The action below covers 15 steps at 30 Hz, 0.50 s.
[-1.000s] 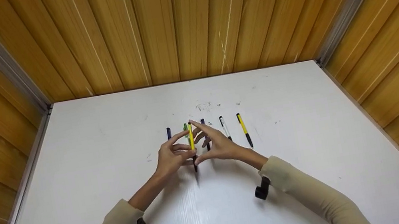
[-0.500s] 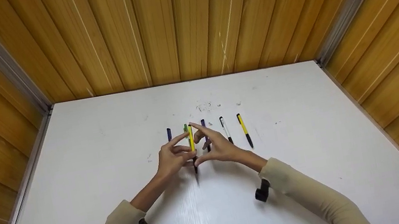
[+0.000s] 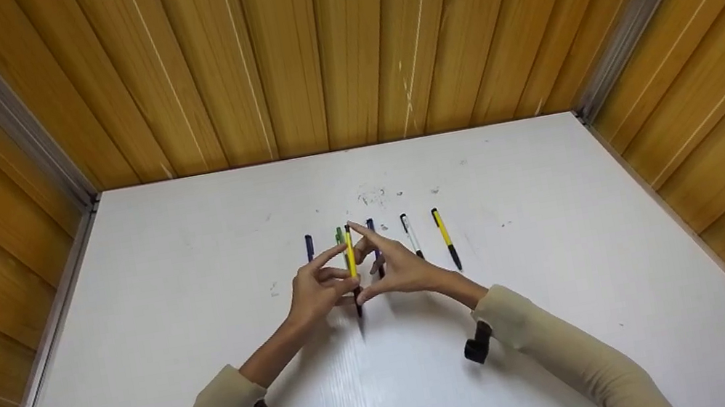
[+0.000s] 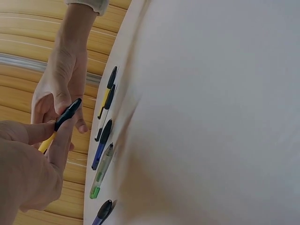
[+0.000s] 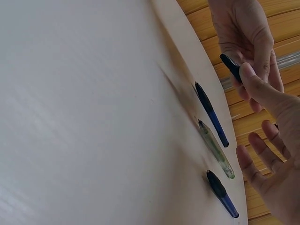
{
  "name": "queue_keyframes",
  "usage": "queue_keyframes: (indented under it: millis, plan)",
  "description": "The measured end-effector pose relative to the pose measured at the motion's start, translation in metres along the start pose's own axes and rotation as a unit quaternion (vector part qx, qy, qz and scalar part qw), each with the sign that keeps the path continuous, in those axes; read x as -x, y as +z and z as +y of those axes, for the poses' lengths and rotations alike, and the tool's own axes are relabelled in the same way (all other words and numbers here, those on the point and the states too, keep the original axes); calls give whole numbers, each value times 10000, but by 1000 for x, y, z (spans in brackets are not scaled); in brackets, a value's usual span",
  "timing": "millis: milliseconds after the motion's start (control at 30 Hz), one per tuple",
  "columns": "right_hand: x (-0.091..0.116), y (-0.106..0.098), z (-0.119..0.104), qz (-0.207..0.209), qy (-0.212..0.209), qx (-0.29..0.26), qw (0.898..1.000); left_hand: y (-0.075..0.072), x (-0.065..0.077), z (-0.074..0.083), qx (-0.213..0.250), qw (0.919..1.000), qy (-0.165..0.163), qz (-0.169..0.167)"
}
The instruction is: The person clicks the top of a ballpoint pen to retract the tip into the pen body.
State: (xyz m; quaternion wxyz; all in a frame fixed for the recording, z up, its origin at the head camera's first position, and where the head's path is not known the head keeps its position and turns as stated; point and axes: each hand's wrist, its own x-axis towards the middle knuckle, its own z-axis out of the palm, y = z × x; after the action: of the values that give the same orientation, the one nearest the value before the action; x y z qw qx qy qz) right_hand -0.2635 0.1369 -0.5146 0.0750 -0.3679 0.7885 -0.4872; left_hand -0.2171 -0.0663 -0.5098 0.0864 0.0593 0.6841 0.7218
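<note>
above the white tabletop, left hand and right hand pinch a slim yellow-and-black pen, probably adjusting it; next likely needs coordinated release.

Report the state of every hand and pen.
Held yellow pen: off the table
Left hand: pinching that pen
Right hand: also holding it
Other yellow pen: lying flat
White pen: lying flat
Green pen: lying flat
Left blue pen: lying flat
Right blue pen: lying flat
</note>
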Motion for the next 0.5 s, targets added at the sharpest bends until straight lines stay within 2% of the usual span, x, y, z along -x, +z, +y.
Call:
queue_keyframes:
  millis: [200,500]
  plan:
    - [-2,-1,0,21,-31,111,9999,-2,-2,3,-322,9994,140,-2]
    - [-5,3,0,-85,6,-76,9999,-11,3,2,-286,9996,49,41]
